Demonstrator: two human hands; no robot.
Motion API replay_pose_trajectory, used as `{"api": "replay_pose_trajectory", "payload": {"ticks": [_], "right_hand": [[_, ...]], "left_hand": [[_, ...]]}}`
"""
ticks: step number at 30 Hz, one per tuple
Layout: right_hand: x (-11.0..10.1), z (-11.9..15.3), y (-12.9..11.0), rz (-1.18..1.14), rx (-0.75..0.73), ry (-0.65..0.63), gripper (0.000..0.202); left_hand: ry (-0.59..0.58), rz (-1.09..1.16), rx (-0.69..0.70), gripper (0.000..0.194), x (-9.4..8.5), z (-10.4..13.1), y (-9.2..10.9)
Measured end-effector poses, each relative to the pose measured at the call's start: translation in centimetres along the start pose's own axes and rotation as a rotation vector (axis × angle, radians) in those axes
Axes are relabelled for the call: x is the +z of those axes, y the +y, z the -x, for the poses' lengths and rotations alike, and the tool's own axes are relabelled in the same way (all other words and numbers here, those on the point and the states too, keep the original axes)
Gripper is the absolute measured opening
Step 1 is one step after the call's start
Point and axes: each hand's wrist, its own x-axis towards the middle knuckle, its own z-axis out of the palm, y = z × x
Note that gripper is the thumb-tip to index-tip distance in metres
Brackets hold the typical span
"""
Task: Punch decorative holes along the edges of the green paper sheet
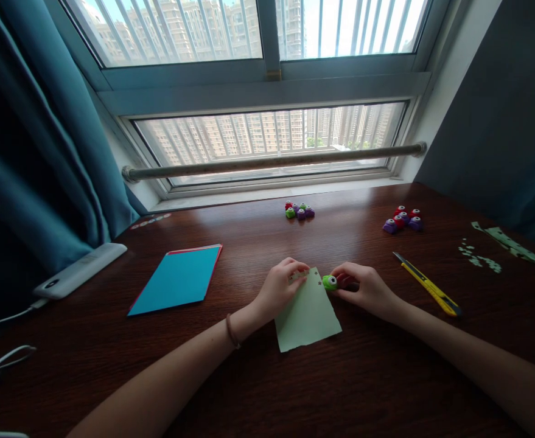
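A pale green sheet of paper (307, 319) lies at a slant in front of me, with small punched shapes along its upper edge. My left hand (284, 285) is closed on the sheet's upper left edge, thumb and fingers pinching it. At the sheet's upper right edge sits a green craft punch (329, 282) with a white button on top. My right hand (362, 288) grips this punch from the right side, fingers curled around it. Whether the paper's edge is inside the punch's slot I cannot tell.
Small colored punches (300, 212) stand in a group at the back, and more punches (402, 220) at the back right. A yellow utility knife (429, 286) lies right, near punched-out bits (479, 258) and paper strips (516, 244). Blue paper (178, 280) and a white power strip (82, 271) lie left.
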Motion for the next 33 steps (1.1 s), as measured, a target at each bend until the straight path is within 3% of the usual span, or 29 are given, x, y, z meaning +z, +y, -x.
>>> {"api": "replay_pose_trajectory", "payload": {"ticks": [12, 28, 31, 33], "right_hand": [[-0.2, 0.1, -0.2, 0.006, -0.009, -0.003, 0.021], [-0.2, 0.1, -0.8, 0.043, -0.112, -0.119, 0.022], [-0.2, 0.0, -0.9, 0.065, -0.115, -0.125, 0.022], [-0.2, 0.0, -0.9, 0.077, -0.104, -0.118, 0.022]], "left_hand": [[0.005, -0.025, 0.019, 0.019, 0.0, -0.1, 0.0], [0.015, -0.047, 0.024, 0.019, 0.5, 0.0, -0.9], [0.008, -0.164, 0.057, 0.019, 0.5, 0.1, -0.5], [0.036, -0.378, 0.077, 0.029, 0.4, 0.5, 0.6]]}}
